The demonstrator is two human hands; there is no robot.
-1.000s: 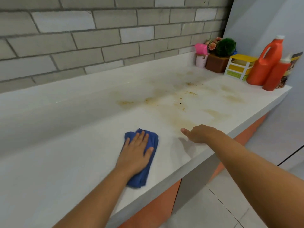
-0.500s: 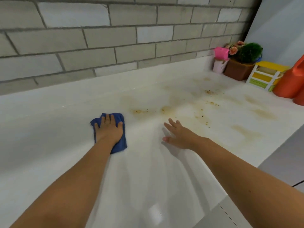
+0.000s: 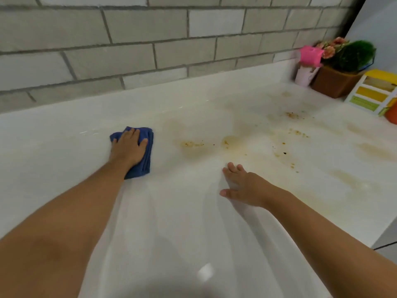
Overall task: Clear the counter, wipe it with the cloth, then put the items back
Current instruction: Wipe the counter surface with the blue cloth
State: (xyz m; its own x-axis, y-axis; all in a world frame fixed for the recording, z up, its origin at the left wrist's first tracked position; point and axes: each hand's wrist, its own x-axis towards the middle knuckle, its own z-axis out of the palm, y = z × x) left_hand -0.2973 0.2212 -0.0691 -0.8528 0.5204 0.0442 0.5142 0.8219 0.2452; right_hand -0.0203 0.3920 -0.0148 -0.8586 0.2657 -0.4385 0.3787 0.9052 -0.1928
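Note:
A folded blue cloth [image 3: 146, 160] lies on the white counter [image 3: 193, 211], left of centre and near the back. My left hand [image 3: 127, 149] presses flat on top of it with straight fingers. My right hand [image 3: 240, 186] rests palm down on the bare counter to the right, fingers spread, holding nothing. Brown and yellow stains [image 3: 234, 143] spread across the counter from beyond my right hand toward the far right corner.
At the far right corner stand a pink-and-white pot [image 3: 307, 65], a brown planter with a green plant [image 3: 343, 74], a yellow-and-white rack [image 3: 373, 93] and an orange bottle [image 3: 392, 114] cut by the frame edge. A grey brick wall [image 3: 150, 50] backs the counter.
My left hand has pushed the cloth away from the front edge toward the back wall. My right hand moved from the counter's front edge farther onto the surface and spread flat.

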